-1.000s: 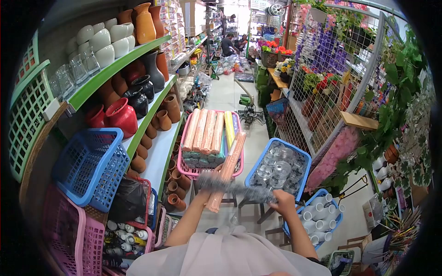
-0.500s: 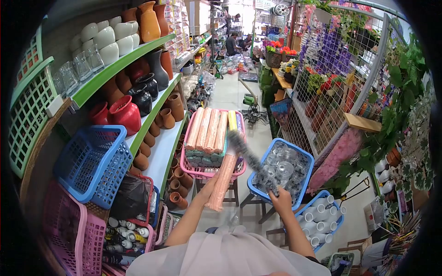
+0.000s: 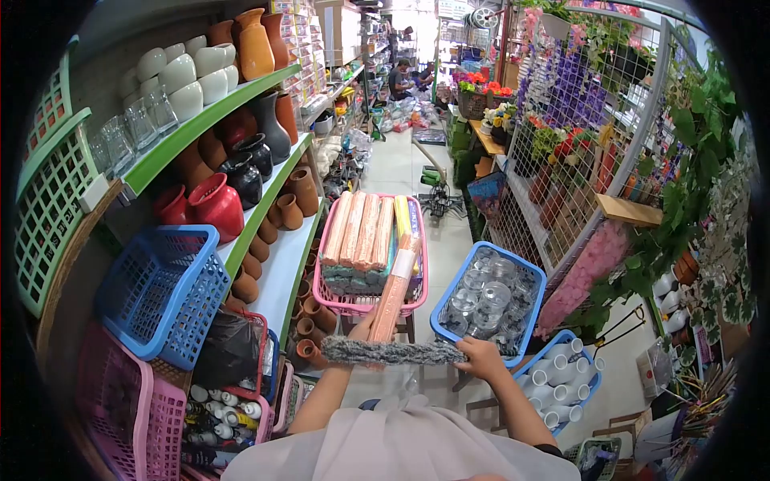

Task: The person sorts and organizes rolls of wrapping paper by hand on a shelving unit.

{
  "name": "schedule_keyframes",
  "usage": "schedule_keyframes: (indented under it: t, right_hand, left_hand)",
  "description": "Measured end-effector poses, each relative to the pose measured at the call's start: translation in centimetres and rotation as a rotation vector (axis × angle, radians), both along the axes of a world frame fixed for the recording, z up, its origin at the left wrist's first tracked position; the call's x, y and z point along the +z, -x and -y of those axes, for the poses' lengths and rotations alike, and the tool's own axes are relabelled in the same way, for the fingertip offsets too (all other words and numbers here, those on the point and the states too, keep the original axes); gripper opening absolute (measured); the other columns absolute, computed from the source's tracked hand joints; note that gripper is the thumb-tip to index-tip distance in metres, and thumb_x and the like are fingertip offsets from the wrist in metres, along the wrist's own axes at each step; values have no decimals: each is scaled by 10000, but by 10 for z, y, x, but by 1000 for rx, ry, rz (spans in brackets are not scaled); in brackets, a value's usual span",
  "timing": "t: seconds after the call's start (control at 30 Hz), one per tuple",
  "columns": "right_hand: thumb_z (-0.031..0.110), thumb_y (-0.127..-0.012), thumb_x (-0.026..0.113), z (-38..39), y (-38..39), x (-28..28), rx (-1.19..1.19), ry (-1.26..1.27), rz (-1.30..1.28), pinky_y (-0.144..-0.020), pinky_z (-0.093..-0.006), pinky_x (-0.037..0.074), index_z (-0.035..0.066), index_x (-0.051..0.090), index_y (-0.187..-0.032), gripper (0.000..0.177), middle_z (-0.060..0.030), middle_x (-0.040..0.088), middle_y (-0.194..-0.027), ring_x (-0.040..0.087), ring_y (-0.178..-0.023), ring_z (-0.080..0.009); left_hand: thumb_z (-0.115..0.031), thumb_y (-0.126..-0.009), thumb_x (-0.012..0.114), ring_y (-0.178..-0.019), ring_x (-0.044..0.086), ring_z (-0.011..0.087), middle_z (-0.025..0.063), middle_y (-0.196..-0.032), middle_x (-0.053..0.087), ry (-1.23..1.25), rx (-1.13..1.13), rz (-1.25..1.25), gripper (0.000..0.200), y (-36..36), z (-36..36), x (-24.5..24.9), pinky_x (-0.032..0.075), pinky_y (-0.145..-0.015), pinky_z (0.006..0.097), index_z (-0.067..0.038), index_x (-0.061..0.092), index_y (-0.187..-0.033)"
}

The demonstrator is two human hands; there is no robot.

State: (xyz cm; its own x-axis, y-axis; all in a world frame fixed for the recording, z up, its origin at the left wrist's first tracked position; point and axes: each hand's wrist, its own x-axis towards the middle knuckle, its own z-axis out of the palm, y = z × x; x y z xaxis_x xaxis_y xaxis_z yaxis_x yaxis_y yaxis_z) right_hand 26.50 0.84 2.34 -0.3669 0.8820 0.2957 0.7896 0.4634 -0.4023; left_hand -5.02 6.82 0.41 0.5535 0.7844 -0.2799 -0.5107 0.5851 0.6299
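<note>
My left hand is closed around the lower part of a long peach bundle with a pale paper band near its top. The bundle leans over the near edge of a pink basket. My right hand grips one end of a fuzzy dark-grey bundle, which looks like chenille stems. It lies level across the foot of the peach bundle, its far end in front of my left wrist. In the pink basket are several peach bundles, grey-green ones beneath, and a yellow one.
To the right, a blue basket holds clear glass or plastic pieces, with white vases in another below. Shelves of pots line the left, above an empty blue basket. A wire rack stands right. People sit far back.
The grey bundle has swung down from an upright slant above the basket to level across the peach bundle. My right hand has dropped slightly; my left still holds the peach bundle.
</note>
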Motion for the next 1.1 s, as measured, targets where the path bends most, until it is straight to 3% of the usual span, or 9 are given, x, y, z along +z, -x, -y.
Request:
schedule_keyframes:
  t: [0.1, 0.2, 0.23, 0.3, 0.43, 0.5, 0.57, 0.73, 1.1]
  right_hand:
    - [296, -702, 734, -6, -7, -15, -53, -42, -46, -685, -401, 500, 70, 633, -959, 356, -127, 655, -943, 629, -838, -325]
    - [303, -750, 706, -15, -2, -6, -526, 230, -324, -695, -424, 491, 13, 636, -961, 366, -174, 652, -972, 626, -843, -353]
    - [303, -750, 706, -12, -2, -11, -530, 230, -327, -695, -424, 491, 13, 636, -961, 366, -174, 652, -972, 626, -843, -353]
    - [301, -734, 713, -2, -5, -21, -156, -50, -173, -699, -424, 491, 33, 643, -984, 374, -180, 648, -967, 627, -846, -353]
    - [313, -709, 722, 0, -17, -22, -213, 56, -116, -744, -406, 508, 46, 626, -1036, 433, -154, 647, -1029, 624, -888, -355]
    - [346, -753, 694, -9, -26, -36, -365, 49, -200, -757, -428, 500, 23, 624, -1028, 430, -186, 641, -1052, 617, -904, -382]
    - [387, -794, 660, -22, -30, -22, -791, 265, -399, -769, -453, 489, -4, 626, -996, 442, -245, 627, -1053, 611, -915, -406]
    - [318, -826, 636, -33, -49, -46, -798, 279, -178, -786, -474, 481, 28, 466, -1214, 514, -266, 630, -1005, 596, -942, -442]
    - [190, -794, 657, -34, -33, -78, -679, 161, 82, -798, -480, 454, 115, 497, -1195, 439, -164, 545, -1079, 543, -1007, -363]
  left_hand:
    - [-552, -964, 325, -709, 622, 141, 54, -859, 627, -54, 47, -286, 595, -3, 3, -1, 535, -605, 281, -39, 562, -1149]
    - [-560, -957, 338, -725, 621, 140, 58, -901, 625, -95, -10, -180, 596, -7, 3, -4, 533, -605, 276, -42, 559, -1151]
    - [-562, -954, 343, -733, 622, 139, 63, -924, 627, -99, -23, -190, 593, -8, 4, -2, 532, -603, 274, -46, 561, -1147]
    - [-560, -954, 345, -730, 621, 138, 66, -916, 629, -106, 35, -286, 586, -10, 3, -12, 529, -599, 270, -51, 564, -1145]
    - [-557, -957, 344, -721, 614, 127, 64, -875, 629, -10, -91, -300, 575, -4, -3, -9, 518, -590, 260, -63, 570, -1144]
    - [-560, -957, 338, -695, 612, 124, 58, -848, 630, -95, -97, -209, 582, -8, 0, -7, 515, -581, 256, -59, 577, -1133]
    - [-564, -956, 338, -684, 609, 118, 52, -840, 627, -98, -31, -245, 586, -8, -3, -11, 512, -576, 251, -58, 580, -1127]
    - [-545, -965, 334, -717, 613, 134, 45, -863, 622, -70, -3, -133, 578, -6, -6, -8, 522, -616, 248, -49, 574, -1140]
    - [-518, -975, 336, -750, 613, 137, 43, -932, 601, -93, -12, -190, 547, -3, 0, -7, 530, -607, 263, -87, 473, -1283]
